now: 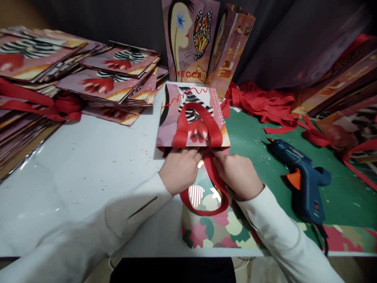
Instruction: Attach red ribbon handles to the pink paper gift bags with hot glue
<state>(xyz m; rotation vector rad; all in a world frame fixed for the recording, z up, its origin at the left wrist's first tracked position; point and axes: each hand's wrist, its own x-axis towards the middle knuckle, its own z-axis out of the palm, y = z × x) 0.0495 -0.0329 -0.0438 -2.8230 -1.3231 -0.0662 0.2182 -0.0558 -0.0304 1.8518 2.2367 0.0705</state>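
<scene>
A paper bag (169,131) with a painted zebra-stripe and red-petal print lies flat, its mouth toward me. One red ribbon handle (182,127) loops over its upper face. A second red ribbon loop (203,212) hangs from the mouth toward me, over a patterned sheet (196,232). My left hand (180,169) is closed at the left of the mouth, fingertips tucked in under the edge. My right hand (239,175) is closed at the right of the mouth, beside the ribbon; its fingertips are partly hidden by the bag's edge.
Stacks of flat printed bags (118,84) stand at the left, with a red ribbon bundle (66,106). Two upright bags (191,43) stand behind. A pile of red ribbons (262,100) and a blue glue gun (306,177) with its cord lie on the green mat (347,204) at right.
</scene>
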